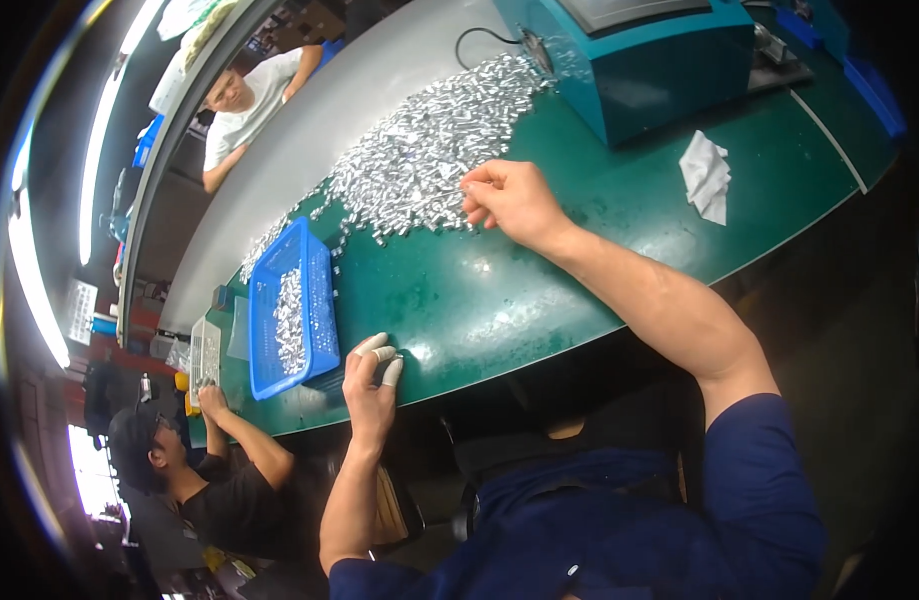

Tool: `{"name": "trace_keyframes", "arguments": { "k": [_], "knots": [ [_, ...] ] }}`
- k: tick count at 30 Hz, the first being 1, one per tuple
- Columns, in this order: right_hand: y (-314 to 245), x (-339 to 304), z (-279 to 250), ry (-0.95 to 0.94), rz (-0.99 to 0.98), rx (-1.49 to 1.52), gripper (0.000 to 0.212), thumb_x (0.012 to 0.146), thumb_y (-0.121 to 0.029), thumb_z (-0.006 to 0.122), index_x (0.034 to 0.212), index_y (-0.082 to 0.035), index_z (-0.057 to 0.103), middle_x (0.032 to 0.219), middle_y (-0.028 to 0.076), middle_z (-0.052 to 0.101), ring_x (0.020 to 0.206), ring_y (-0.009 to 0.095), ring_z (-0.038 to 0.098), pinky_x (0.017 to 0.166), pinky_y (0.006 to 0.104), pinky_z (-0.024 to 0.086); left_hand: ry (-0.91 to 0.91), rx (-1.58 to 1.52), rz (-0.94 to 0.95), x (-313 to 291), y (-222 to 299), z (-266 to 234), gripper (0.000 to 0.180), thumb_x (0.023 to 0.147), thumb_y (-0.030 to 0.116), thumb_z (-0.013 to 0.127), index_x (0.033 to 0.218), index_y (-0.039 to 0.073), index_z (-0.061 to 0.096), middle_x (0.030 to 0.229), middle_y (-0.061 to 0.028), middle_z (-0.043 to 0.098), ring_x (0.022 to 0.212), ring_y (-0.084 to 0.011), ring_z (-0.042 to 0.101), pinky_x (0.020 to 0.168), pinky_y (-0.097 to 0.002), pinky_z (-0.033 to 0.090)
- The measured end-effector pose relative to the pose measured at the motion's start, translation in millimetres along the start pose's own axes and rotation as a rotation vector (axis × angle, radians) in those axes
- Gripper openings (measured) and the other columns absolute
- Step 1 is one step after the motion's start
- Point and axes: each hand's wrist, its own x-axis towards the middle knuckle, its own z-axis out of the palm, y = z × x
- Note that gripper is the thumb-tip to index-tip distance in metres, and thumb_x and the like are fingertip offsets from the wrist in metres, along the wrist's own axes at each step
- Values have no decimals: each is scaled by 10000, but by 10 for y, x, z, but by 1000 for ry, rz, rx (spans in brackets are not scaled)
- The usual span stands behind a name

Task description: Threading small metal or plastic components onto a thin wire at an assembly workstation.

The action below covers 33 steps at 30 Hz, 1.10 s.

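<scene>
A wide heap of small silvery metal cylinders (410,160) is spread over the green tabletop. My right hand (518,207) is at the heap's near right edge, thumb and fingertips pinched together; any piece between them cannot be told from the pile behind. My left hand (370,390), with pale finger cots on some fingers, is at the table's front edge. Its thumb and fingers are closed, and a tiny bright spot shows at the tips, too small to name. Just beyond it, a blue plastic basket (264,350) holds more of the same metal pieces.
A teal machine (640,80) stands at the back right, with a crumpled white cloth (706,178) in front of it. At left, a person in black (230,490) works at a pale tray (206,350). Another person in white (255,110) sits across the table.
</scene>
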Motion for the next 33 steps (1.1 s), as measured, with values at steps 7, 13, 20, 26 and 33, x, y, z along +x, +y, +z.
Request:
{"name": "trace_keyframes", "arguments": {
  "k": [7,13,20,26,33],
  "knots": [
    [102,7,-37,7,60,17,206,997,-138,614,1118,11,688,900,85,724,746,131,708,614,247,535,266,255,77,609,-169,-816,158,884,15,708,1038,0,678,1139,-155,706,1101,-297,661,983,-384,488],
    [81,71,-37,89,98,23,213,996,-136,619,1129,17,682,912,82,718,787,141,710,629,251,532,314,545,114,967,-501,-783,288,873,45,712,1158,30,669,1225,-164,668,1170,-335,622,1027,-415,470],
    [60,92,-102,165,31,-8,220,996,-143,620,1143,12,677,920,78,717,764,132,694,620,250,521,-77,103,369,1320,368,637,306,878,113,740,1178,90,684,1144,-133,670,1050,-320,663,874,-363,537],
    [68,84,-123,177,59,-27,219,992,-149,625,1135,8,681,911,74,718,763,130,694,614,239,516,-168,196,614,1626,376,1011,180,817,87,734,991,91,691,997,-85,631,935,-285,641,780,-400,539],
    [22,55,-39,59,41,-129,216,988,-156,628,1118,6,688,893,70,718,760,127,695,616,237,519,-25,150,516,1540,33,839,132,805,116,756,906,74,683,962,-70,635,910,-276,643,773,-392,538]
  ]
}}
